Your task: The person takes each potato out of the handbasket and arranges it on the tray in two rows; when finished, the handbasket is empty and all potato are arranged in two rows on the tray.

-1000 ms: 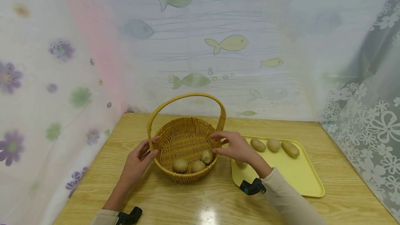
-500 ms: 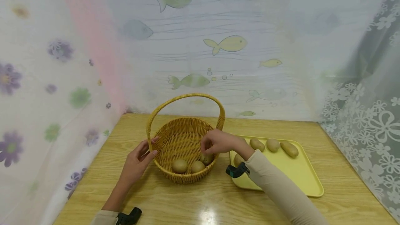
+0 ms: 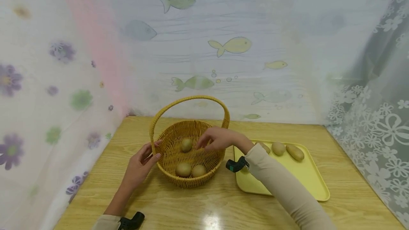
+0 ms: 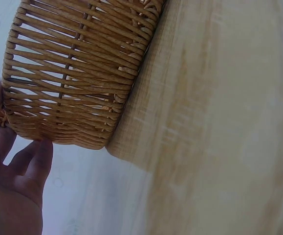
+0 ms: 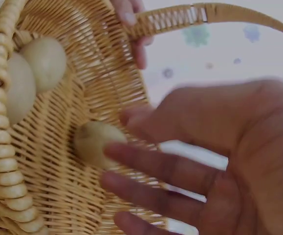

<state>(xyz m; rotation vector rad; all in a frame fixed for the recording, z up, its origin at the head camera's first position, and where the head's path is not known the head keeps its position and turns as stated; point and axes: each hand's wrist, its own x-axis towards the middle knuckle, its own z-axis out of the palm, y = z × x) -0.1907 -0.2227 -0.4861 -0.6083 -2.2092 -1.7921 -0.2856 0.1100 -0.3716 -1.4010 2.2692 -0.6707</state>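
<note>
A round wicker basket (image 3: 177,134) with a tall arched handle stands on the wooden table. My left hand (image 3: 142,164) grips its left side at the foot of the handle, thumb and fingers round the rim; in the left wrist view that hand (image 4: 16,181) holds the wicker edge. Inside lie two potatoes (image 3: 183,169) near the front wall and a third potato (image 3: 186,144) farther back. My right hand (image 3: 220,139) hovers over the basket's right part with fingers loosely bent. In the right wrist view its spread fingers overlap the back potato (image 5: 95,142) and grasp nothing.
A yellow tray (image 3: 300,176) lies right of the basket, bearing several potatoes (image 3: 278,148) along its far side. My right forearm crosses the tray and hides part of it. Printed curtains (image 3: 230,45) hang behind and beside the table (image 3: 179,208).
My right hand has come left from the basket's right rim, over the inside. The potato at the right inside now lies farther back, near the basket's middle. My left hand has stayed put.
</note>
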